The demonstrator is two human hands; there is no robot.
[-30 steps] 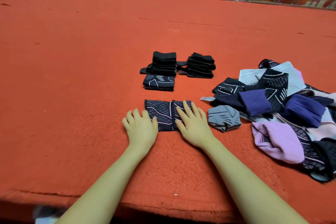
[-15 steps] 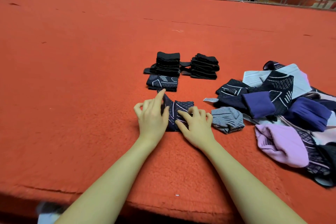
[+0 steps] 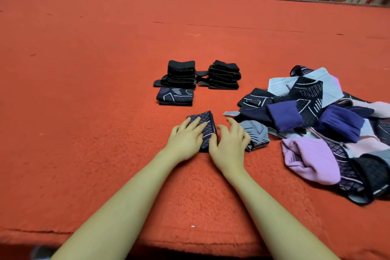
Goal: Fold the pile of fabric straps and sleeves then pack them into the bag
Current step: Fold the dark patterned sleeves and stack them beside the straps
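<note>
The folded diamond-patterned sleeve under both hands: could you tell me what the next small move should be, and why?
Probably lift the folded diamond-patterned sleeve and set it on the patterned folded sleeve in front of the black stacks. It looks folded in half, with the left hand pressing it flat and the right hand at its edge, while the unfolded pile waits at right.

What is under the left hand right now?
The left hand lies flat on a folded dark sleeve with a diamond pattern, on the red felt surface. The right hand touches its right edge. The sleeve's near part is covered by both hands.
</note>
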